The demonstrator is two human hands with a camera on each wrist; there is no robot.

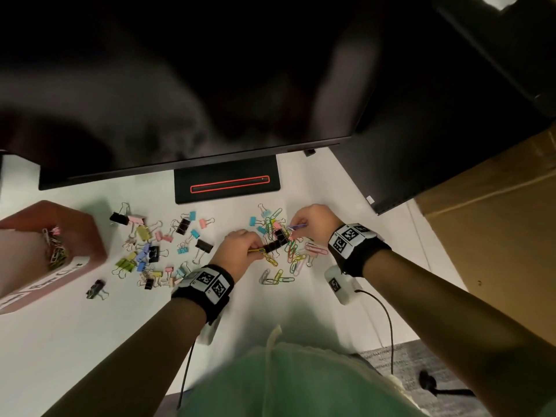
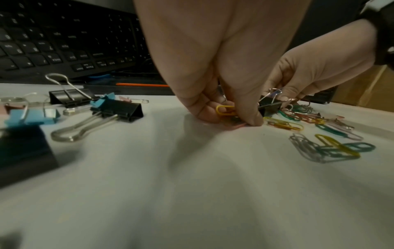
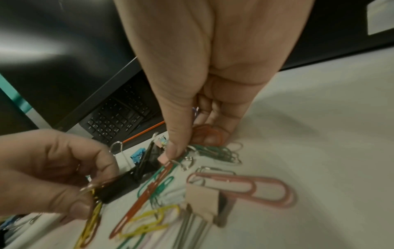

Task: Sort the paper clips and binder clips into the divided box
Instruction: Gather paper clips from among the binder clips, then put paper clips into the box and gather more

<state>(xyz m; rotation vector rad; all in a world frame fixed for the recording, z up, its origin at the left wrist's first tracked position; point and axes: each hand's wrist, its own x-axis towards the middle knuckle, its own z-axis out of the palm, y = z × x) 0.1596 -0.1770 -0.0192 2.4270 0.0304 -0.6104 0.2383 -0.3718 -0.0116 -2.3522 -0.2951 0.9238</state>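
My left hand (image 1: 255, 248) pinches yellow paper clips (image 2: 226, 110) together with the wire handle of a black binder clip (image 3: 115, 188). My right hand (image 1: 293, 228) is just right of it, over the heap of coloured paper clips (image 1: 293, 255). It holds a purple paper clip (image 1: 298, 226) and an orange one (image 3: 211, 134), its thumb down on the heap. Coloured and black binder clips (image 1: 150, 248) lie scattered to the left. The pink divided box (image 1: 90, 236) stands at the far left, with paper clips (image 1: 55, 251) in one compartment.
A black monitor (image 1: 180, 100) overhangs the white desk; its stand base (image 1: 227, 185) sits just behind the clips, and a keyboard (image 2: 64, 42) lies under it. One dark binder clip (image 1: 96, 288) lies alone near the box. A cardboard box (image 1: 496, 221) is off the desk's right edge.
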